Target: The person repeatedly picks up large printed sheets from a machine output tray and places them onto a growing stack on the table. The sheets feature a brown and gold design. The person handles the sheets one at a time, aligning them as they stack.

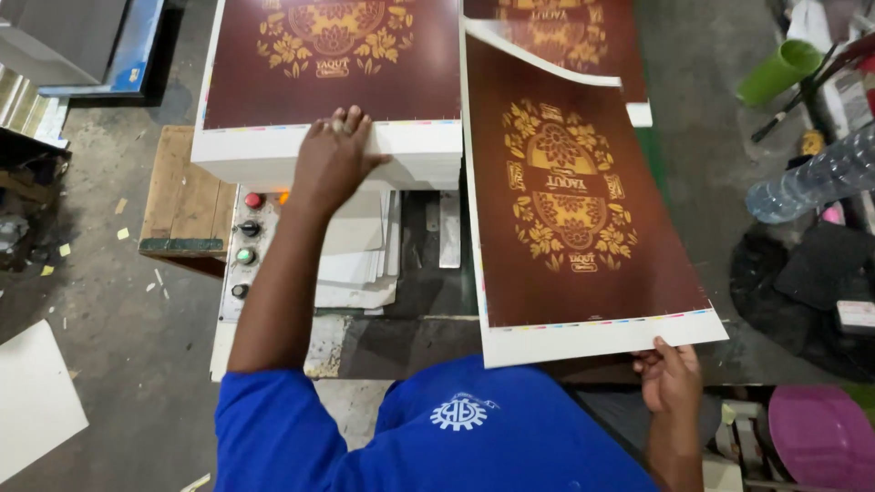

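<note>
Printed sheet [583, 210], dark maroon with a gold floral ornament and a white margin, held out above the worktop [401, 342] at right of centre; far edge curls up and over, so it is thin, flexible card, light for its area.

Left to right:
- Concrete floor [118, 301] with paper scraps; a wooden pallet [182, 187] beside the machine.
- Control panel [244, 246] with a red, a black and a green button, just left of the forearm.
- Left hand [335, 159] lies flat, fingers spread, on the near edge of the stack of printed sheets [337, 68]; pressing, not gripping. Stack is thick and square-edged, judged heavy as a block.
- Loose white sheets [360, 255] lie under the stack's front.
- Right hand [670, 378] is closed on the near white margin of the printed sheet, pinching it at the right corner, thumb on top as far as can be seen.
- Far right: green cup [779, 71], clear plastic bottle [811, 182], purple basin [820, 437].

Handling judgement: coated face looks smooth, likely slippery and easily creased. Hold by the white margin; one corner lets it sag, so support a second edge.
</note>
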